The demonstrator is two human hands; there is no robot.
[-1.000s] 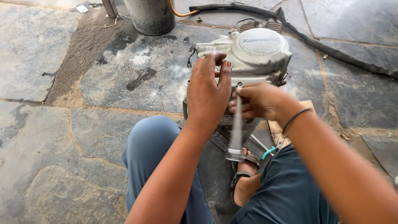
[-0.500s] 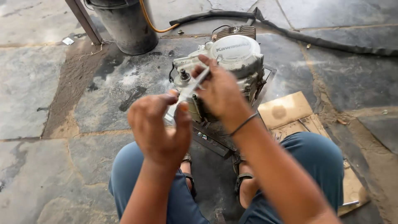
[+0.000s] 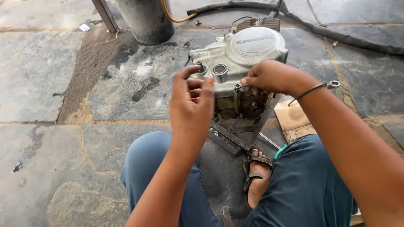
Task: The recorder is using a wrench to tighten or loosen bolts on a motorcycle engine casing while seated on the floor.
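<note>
A grey-white motorcycle engine (image 3: pixel 252 42) with a round side cover stands on the stone floor in front of my knees. It rests on a dark metal frame (image 3: pixel 235 136). My right hand (image 3: pixel 269 77) lies on the engine's lower front edge, its fingertips pinched on a small metal fitting (image 3: pixel 240 87) there. My left hand (image 3: pixel 191 98) is raised just left of the engine, fingers apart, with nothing visible in it. It partly hides the casing's left end. A thin metal bangle (image 3: pixel 313 88) hangs on my right wrist.
A dark metal drum (image 3: pixel 147 21) stands behind the engine on the left, with an orange hose (image 3: pixel 172 17) beside it. A black hose (image 3: pixel 336 31) runs across the floor at the back right. Cardboard (image 3: pixel 290 115) lies under my right leg. My sandalled foot (image 3: pixel 256 176) is below the frame.
The long silvery tool held between both hands earlier is no longer in them. My right hand has dropped to the engine's lower front edge; my left hand has risen with its fingers apart.
</note>
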